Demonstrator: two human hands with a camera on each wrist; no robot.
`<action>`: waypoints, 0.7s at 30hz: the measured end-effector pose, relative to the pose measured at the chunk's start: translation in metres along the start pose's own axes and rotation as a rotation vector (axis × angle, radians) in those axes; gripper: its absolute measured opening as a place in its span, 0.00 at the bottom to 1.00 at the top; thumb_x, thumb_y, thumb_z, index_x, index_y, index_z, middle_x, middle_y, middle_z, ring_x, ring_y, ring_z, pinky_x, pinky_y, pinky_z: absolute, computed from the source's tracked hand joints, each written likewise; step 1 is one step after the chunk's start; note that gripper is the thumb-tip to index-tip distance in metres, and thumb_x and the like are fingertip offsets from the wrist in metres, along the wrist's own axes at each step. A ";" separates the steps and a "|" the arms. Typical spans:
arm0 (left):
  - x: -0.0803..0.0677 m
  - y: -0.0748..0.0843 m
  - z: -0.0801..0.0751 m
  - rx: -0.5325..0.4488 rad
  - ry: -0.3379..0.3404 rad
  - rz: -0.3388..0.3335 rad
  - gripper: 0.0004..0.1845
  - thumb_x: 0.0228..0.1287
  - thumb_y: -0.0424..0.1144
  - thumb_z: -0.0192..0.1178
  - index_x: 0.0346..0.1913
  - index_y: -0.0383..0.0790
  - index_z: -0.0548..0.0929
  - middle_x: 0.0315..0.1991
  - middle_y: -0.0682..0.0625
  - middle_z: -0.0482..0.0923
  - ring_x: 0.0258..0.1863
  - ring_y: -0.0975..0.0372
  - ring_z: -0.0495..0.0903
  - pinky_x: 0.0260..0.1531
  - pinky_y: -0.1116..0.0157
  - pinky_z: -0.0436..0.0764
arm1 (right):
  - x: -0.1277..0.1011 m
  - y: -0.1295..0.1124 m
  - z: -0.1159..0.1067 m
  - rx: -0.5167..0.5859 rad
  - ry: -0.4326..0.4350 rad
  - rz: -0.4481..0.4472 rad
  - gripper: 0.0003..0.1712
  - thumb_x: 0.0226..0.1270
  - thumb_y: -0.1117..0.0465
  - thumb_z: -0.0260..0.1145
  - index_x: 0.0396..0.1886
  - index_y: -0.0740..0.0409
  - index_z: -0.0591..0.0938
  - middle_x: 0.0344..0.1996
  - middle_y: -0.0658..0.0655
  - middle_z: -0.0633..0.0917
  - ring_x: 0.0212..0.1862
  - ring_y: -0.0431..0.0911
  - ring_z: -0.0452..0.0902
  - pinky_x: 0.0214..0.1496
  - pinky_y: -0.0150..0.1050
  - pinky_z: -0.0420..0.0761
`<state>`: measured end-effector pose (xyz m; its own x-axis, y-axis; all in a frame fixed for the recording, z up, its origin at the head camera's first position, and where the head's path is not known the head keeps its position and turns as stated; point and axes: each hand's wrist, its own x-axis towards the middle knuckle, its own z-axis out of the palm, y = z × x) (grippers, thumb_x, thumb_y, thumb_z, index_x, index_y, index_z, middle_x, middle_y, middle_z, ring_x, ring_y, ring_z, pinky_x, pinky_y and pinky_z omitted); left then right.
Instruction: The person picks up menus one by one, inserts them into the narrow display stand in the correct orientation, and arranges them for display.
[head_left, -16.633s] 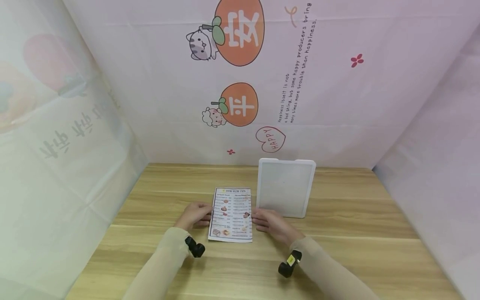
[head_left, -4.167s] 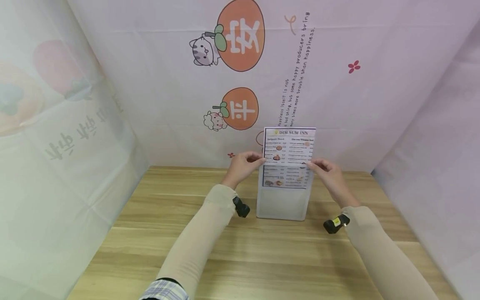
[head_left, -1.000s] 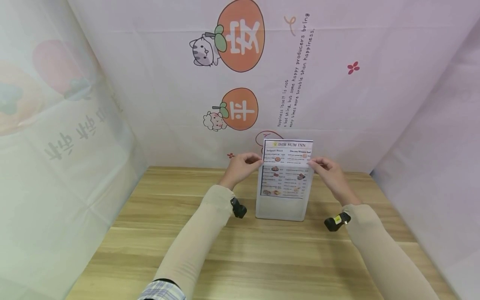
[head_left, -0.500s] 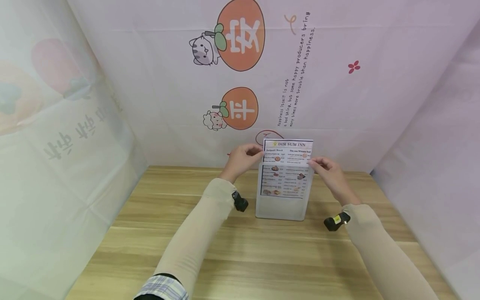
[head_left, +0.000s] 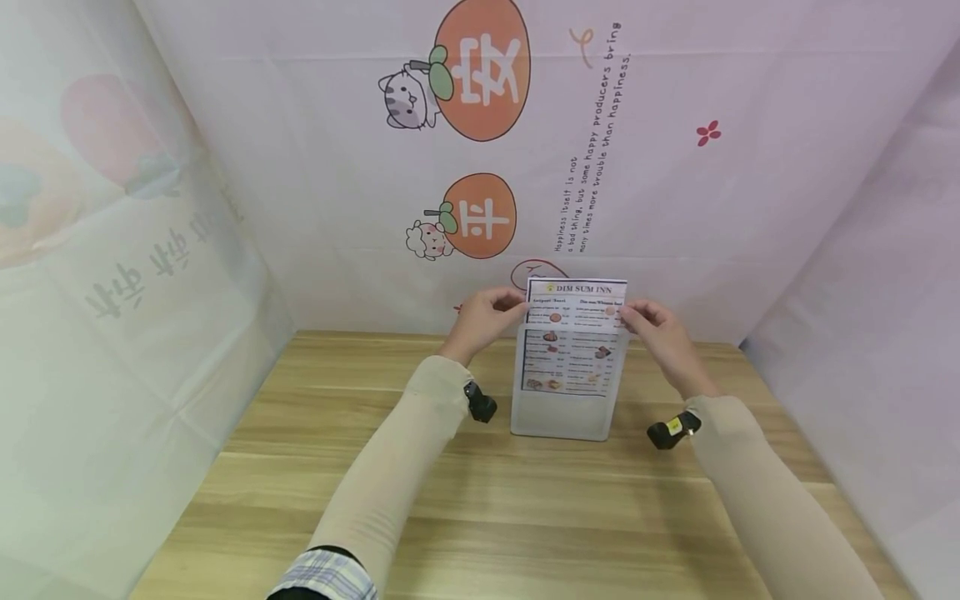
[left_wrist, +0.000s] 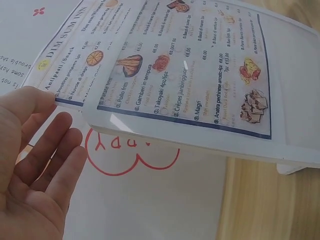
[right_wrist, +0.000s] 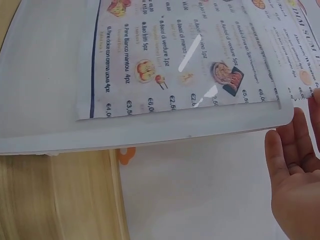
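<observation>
A printed dim sum menu sheet [head_left: 576, 302] stands partway inside a clear-fronted, white-framed sign holder [head_left: 562, 415]. Its lower part shows through the clear front, while the titled top sticks out above the holder. My left hand [head_left: 483, 321] pinches the sheet's left edge just over the holder's top. On the opposite edge my right hand [head_left: 663, 337] pinches it at about the same height. Up close in the left wrist view, the thumb of the left hand [left_wrist: 40, 165] lies at the paper's edge. The right hand [right_wrist: 297, 165] is beside the holder's top corner in the right wrist view.
The holder stands upright on a wood-grain table [head_left: 525, 508], toward its back edge. Behind it hangs a white printed cloth [head_left: 637, 167], with more cloth [head_left: 112, 375] along the left and right sides.
Since the earliest frame, the menu sheet has gone from the table into the holder's top and slid lower. In the last second, both hands have shifted slightly higher along its edges.
</observation>
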<state>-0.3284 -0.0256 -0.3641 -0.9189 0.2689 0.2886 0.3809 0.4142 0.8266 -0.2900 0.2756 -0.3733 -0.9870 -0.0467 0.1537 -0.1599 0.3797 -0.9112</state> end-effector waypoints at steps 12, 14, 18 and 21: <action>-0.004 -0.004 0.001 -0.017 0.001 -0.004 0.09 0.70 0.49 0.64 0.45 0.50 0.87 0.40 0.58 0.84 0.42 0.65 0.79 0.44 0.65 0.79 | 0.001 0.006 0.000 0.034 0.016 -0.024 0.30 0.72 0.40 0.61 0.55 0.62 0.76 0.53 0.56 0.79 0.56 0.44 0.74 0.67 0.52 0.68; -0.005 -0.004 0.001 -0.017 -0.002 -0.001 0.09 0.70 0.48 0.64 0.45 0.49 0.87 0.41 0.58 0.84 0.42 0.64 0.79 0.45 0.65 0.79 | 0.002 0.008 0.000 0.031 0.015 -0.026 0.31 0.72 0.39 0.61 0.55 0.63 0.76 0.53 0.57 0.79 0.56 0.45 0.74 0.67 0.50 0.68; -0.007 -0.006 0.001 -0.026 -0.011 -0.004 0.09 0.70 0.48 0.64 0.45 0.49 0.87 0.41 0.57 0.84 0.42 0.64 0.79 0.45 0.65 0.79 | 0.000 0.010 0.000 0.018 0.012 -0.014 0.32 0.72 0.38 0.61 0.57 0.61 0.76 0.53 0.57 0.79 0.57 0.45 0.73 0.66 0.48 0.68; -0.009 -0.007 0.002 -0.033 -0.018 -0.010 0.09 0.70 0.47 0.64 0.45 0.49 0.87 0.41 0.57 0.84 0.42 0.63 0.79 0.43 0.65 0.80 | -0.001 0.012 0.001 0.010 0.008 -0.004 0.31 0.72 0.38 0.60 0.57 0.60 0.77 0.53 0.57 0.79 0.57 0.45 0.72 0.66 0.49 0.67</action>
<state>-0.3227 -0.0294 -0.3737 -0.9203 0.2812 0.2720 0.3683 0.3881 0.8448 -0.2905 0.2797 -0.3844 -0.9863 -0.0408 0.1599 -0.1636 0.3700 -0.9145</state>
